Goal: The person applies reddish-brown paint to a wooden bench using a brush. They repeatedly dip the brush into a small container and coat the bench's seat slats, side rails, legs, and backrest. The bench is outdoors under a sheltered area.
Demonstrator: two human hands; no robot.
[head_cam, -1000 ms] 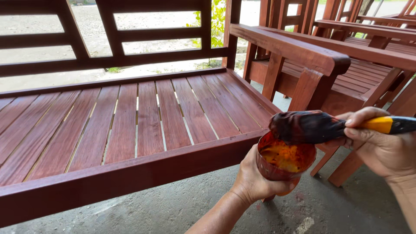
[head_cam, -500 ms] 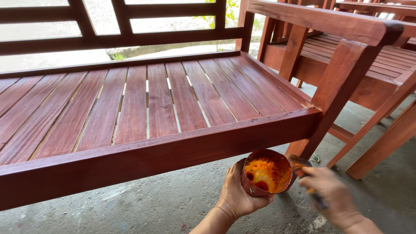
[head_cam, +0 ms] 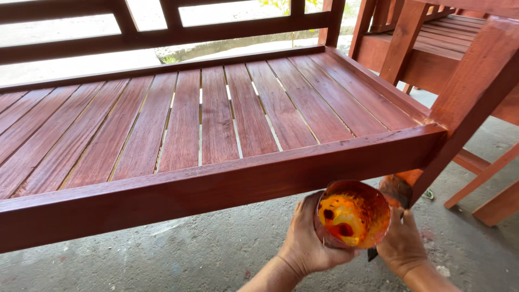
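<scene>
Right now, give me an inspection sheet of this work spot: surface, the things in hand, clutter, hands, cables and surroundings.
Surface: red-brown slatted wooden bench, glossy, above a grey concrete floor.
Things in hand: round cup stained orange and red inside; brush with dark red bristles against the bench's front corner leg.
Clutter: nothing seen on the seat; small specks on the floor.
Hands: left hand wraps the cup; right hand grips the brush, handle mostly hidden.
Cables: nothing seen.
Surroundings: more red-brown wooden furniture at right; bright ground and some greenery beyond the backrest.
</scene>
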